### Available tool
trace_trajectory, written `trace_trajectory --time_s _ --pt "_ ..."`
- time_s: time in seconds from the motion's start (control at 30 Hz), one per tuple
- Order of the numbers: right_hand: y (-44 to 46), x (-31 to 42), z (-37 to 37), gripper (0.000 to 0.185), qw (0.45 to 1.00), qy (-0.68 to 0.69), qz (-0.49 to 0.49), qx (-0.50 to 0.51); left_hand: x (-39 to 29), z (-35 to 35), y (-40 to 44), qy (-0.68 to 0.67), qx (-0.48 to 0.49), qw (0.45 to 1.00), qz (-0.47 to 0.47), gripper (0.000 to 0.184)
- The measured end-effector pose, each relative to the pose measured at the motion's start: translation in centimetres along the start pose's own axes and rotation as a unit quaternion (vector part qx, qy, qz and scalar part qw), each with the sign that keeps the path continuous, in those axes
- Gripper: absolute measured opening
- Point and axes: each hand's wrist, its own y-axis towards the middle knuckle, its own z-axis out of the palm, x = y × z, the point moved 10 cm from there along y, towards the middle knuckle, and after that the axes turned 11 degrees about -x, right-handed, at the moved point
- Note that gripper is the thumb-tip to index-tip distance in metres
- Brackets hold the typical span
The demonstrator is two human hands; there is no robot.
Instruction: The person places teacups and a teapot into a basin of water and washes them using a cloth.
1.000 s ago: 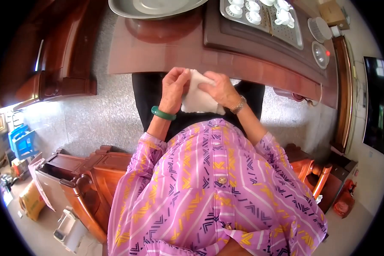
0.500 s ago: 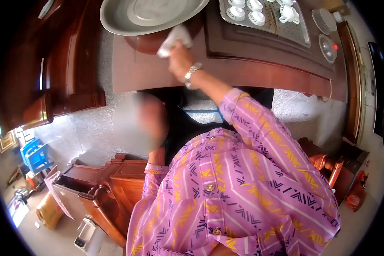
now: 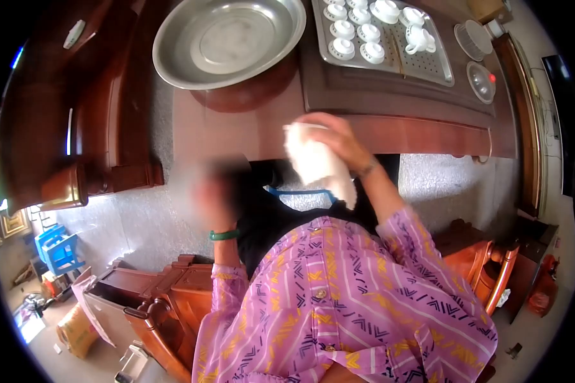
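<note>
My right hand (image 3: pixel 335 137) grips a white cloth (image 3: pixel 319 163) at the table's front edge, and the loose end hangs down toward my lap. A wristband shows on that arm. My left hand (image 3: pixel 212 201) is over my lap, left of the cloth, with a green bangle (image 3: pixel 224 235) at the wrist. A blurred patch covers its fingers, so what they do is hidden. Beyond the hands, a large metal basin (image 3: pixel 233 83) stands on the brown table (image 3: pixel 236 131).
A perforated metal tray (image 3: pixel 421 73) at the back right carries several white cups (image 3: pixel 342 48) and a small white teapot (image 3: pixel 417 39). Clear bowls (image 3: pixel 481 82) stand right of it. Wooden chairs (image 3: pixel 166 319) flank me, with a blue stool (image 3: pixel 59 247) at far left.
My right hand has drawn the cloth back from beside the basin to the table's front edge, rightward and toward me. The view has shifted, showing more of the basin and cups.
</note>
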Motion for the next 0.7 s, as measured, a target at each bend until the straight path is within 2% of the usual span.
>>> trace_trajectory --time_s 0.03,0.1,0.17,0.2,0.23,0.3,0.33,0.43,0.57,0.63,0.7 --pt "-0.6 -0.9 -2.7 0.03 0.999 0.007 0.001 -0.037 -0.3 1.8 0.0 -0.015 0.025 1.0 -0.005 0.025" --pt "-1.9 -2.6 -8.1 0.03 0.989 -0.038 0.015 -0.139 -3.0 8.3 -0.1 -0.062 0.168 0.983 -0.04 0.028" --pt "-3.6 -4.8 -12.9 0.029 0.965 -0.077 0.042 -0.246 -4.3 12.6 0.4 -0.124 0.11 0.967 -0.195 0.031" --pt "-4.6 -4.5 -14.4 0.026 0.949 -0.07 0.042 -0.303 -4.4 14.2 1.3 -0.135 0.118 0.963 -0.202 0.031" --pt "-4.8 -4.8 -15.1 0.026 0.949 -0.068 0.038 -0.304 -4.3 15.5 2.4 -0.144 0.125 0.959 -0.209 0.032" --pt "-5.6 -6.8 -17.9 0.025 0.928 0.036 0.04 -0.368 -3.0 17.9 4.6 -0.144 0.127 0.955 -0.226 0.032" --pt "-5.7 -6.9 -18.6 0.025 0.925 0.051 0.032 -0.376 -2.5 18.8 5.1 -0.141 0.128 0.95 -0.249 0.032" --pt "-5.6 -8.2 -19.9 0.025 0.916 0.037 0.04 -0.398 -2.8 20.3 5.8 -0.17 0.133 0.947 -0.237 0.03" --pt "-5.1 -7.7 -20.1 0.023 0.908 -0.055 0.028 -0.413 -2.8 20.7 6.3 -0.195 0.112 0.947 -0.231 0.026" --pt "-5.2 -7.7 -20.1 0.022 0.907 -0.05 0.022 -0.418 -2.7 20.7 6.5 -0.19 0.105 0.948 -0.232 0.026" --pt "-5.2 -7.9 -20.1 0.02 0.912 0.026 0.008 -0.41 -2.5 20.9 6.6 -0.188 0.099 0.949 -0.235 0.025"
